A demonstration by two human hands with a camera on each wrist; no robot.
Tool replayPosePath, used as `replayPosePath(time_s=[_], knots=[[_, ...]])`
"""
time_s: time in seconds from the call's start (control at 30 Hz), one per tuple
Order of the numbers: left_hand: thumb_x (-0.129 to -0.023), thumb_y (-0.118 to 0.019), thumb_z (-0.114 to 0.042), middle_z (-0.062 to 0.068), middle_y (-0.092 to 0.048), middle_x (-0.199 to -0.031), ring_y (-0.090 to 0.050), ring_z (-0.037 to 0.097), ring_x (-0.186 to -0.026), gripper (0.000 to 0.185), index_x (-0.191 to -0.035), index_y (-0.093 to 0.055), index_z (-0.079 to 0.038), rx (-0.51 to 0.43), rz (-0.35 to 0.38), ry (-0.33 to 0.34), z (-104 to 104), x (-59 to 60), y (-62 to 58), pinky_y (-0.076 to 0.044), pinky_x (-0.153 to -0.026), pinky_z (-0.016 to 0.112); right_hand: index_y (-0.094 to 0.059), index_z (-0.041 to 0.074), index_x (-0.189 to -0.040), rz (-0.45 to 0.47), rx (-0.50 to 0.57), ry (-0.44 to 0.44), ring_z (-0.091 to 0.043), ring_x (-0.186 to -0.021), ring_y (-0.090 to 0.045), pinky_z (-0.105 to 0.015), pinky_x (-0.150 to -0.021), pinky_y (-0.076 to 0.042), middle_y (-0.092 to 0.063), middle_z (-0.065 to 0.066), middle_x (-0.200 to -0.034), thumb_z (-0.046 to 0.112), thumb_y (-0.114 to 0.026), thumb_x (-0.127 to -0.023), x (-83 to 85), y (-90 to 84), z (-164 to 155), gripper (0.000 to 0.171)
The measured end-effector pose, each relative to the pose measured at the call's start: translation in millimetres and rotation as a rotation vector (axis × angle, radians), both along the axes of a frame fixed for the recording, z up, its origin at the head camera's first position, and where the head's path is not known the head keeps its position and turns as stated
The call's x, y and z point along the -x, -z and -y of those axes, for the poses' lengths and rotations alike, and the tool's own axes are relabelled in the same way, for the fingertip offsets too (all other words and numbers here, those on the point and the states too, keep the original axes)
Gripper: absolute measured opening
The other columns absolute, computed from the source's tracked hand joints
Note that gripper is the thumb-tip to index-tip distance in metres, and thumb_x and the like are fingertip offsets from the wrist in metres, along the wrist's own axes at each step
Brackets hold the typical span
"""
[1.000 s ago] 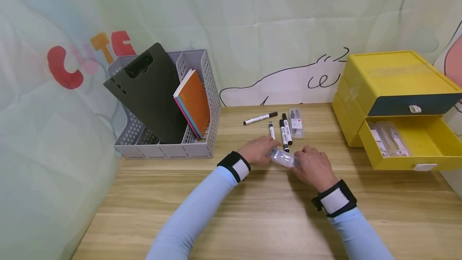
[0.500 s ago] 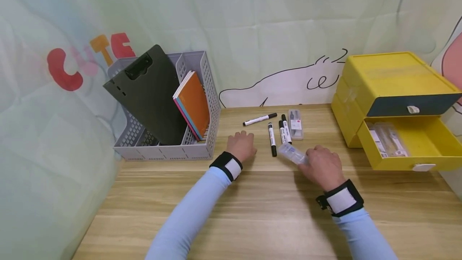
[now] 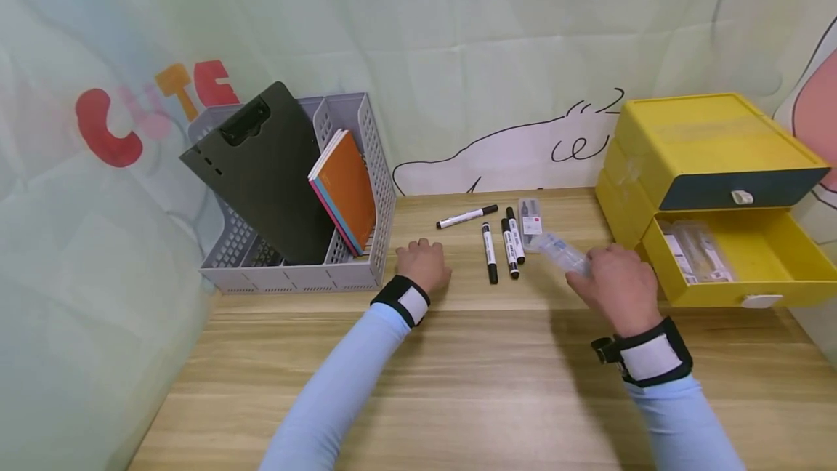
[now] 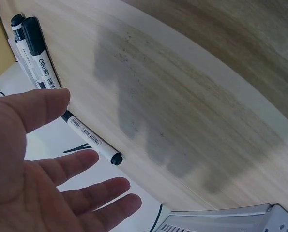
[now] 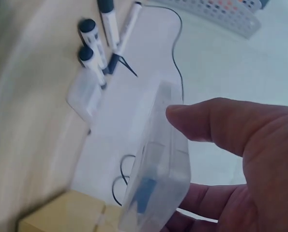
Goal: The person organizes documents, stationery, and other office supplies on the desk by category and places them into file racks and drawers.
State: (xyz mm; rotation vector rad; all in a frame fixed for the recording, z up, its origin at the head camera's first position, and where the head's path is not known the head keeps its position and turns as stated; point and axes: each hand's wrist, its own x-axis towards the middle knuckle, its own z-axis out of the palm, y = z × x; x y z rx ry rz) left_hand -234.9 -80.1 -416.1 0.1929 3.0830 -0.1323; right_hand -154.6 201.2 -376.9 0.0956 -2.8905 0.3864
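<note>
In the head view my right hand [image 3: 617, 286] holds a clear plastic case [image 3: 561, 253] by one end, above the table and short of the yellow drawers. The right wrist view shows thumb and fingers pinching this case [image 5: 160, 159], with something blue inside. My left hand [image 3: 421, 266] is over the table beside the grey organizer. Its fingers [image 4: 93, 193] are spread and relaxed in the left wrist view, holding nothing. Several black-capped white markers lie between the hands, one marker [image 3: 490, 253] nearest the left. Behind them a second clear case [image 3: 531, 220] with a white label lies flat.
A grey organizer [image 3: 297, 278] at left holds a dark clipboard [image 3: 268, 173] and thin notebooks [image 3: 349, 195]. On the right stands a yellow drawer unit [image 3: 726, 129]; its lower drawer [image 3: 700, 295] is pulled out, with clear cases inside. A printed curtain [image 3: 458, 57] hangs behind.
Both hands were at the clear case; the left let go and moved left. The right hand carried the case to the right and up, uncovering the markers.
</note>
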Motion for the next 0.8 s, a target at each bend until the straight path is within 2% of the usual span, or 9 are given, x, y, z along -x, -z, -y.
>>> replayPosePath(time_s=[0.3, 0.47, 0.6, 0.7, 0.8], knots=[[-0.093, -0.065, -0.042, 0.016, -0.062, -0.118, -0.058, 0.033, -0.111, 0.047, -0.124, -0.065, -0.006, -0.024, 0.011, -0.01, 1.2, 1.6, 3.4, -0.042, -0.096, 0.055, -0.064, -0.011, -0.083, -0.041, 0.042, 0.062, -0.031, -0.056, -0.049, -0.038, -0.045, -0.035, -0.054, -0.019, -0.066, 0.031, -0.072, -0.083, -8.2, -19.1, -18.9, 0.043], [-0.093, -0.064, -0.042, 0.016, -0.062, -0.118, -0.057, 0.034, -0.112, 0.047, -0.123, -0.065, -0.006, -0.025, 0.018, -0.01, 1.8, 1.5, 4.2, -0.042, -0.096, 0.055, -0.061, -0.009, -0.078, -0.014, 0.056, 0.11, -0.033, -0.058, -0.048, -0.037, -0.044, -0.034, -0.051, -0.017, -0.064, 0.035, -0.067, -0.087, -13.8, -29.4, -33.3, 0.045], [-0.093, -0.065, -0.042, 0.016, -0.062, -0.117, -0.058, 0.034, -0.111, 0.046, -0.123, -0.065, -0.006, -0.017, 0.017, -0.008, 2.0, 1.2, 6.0, -0.042, -0.096, 0.054, -0.062, -0.011, -0.086, 0.023, 0.058, 0.16, -0.036, -0.065, -0.05, -0.04, -0.045, -0.037, -0.051, -0.022, -0.073, 0.04, -0.065, -0.089, -19.2, -36.3, -45.4, 0.051], [-0.094, -0.064, -0.041, 0.016, -0.063, -0.117, -0.058, 0.033, -0.111, 0.046, -0.123, -0.065, -0.006, -0.011, 0.021, -0.005, 2.0, 0.9, 7.5, -0.042, -0.097, 0.055, -0.061, -0.012, -0.101, 0.068, 0.063, 0.2, -0.039, -0.066, -0.052, -0.043, -0.045, -0.039, -0.054, -0.029, -0.084, 0.042, -0.064, -0.09, -22.6, -41.2, -54.7, 0.055], [-0.094, -0.064, -0.04, 0.016, -0.063, -0.117, -0.058, 0.033, -0.111, 0.045, -0.124, -0.065, -0.006, -0.009, 0.023, -0.005, 1.9, 0.3, 8.3, -0.042, -0.097, 0.055, -0.057, -0.012, -0.109, 0.113, 0.058, 0.245, -0.04, -0.063, -0.053, -0.044, -0.045, -0.04, -0.055, -0.031, -0.085, 0.043, -0.062, -0.091, -24.3, -45.5, -62.8, 0.059]])
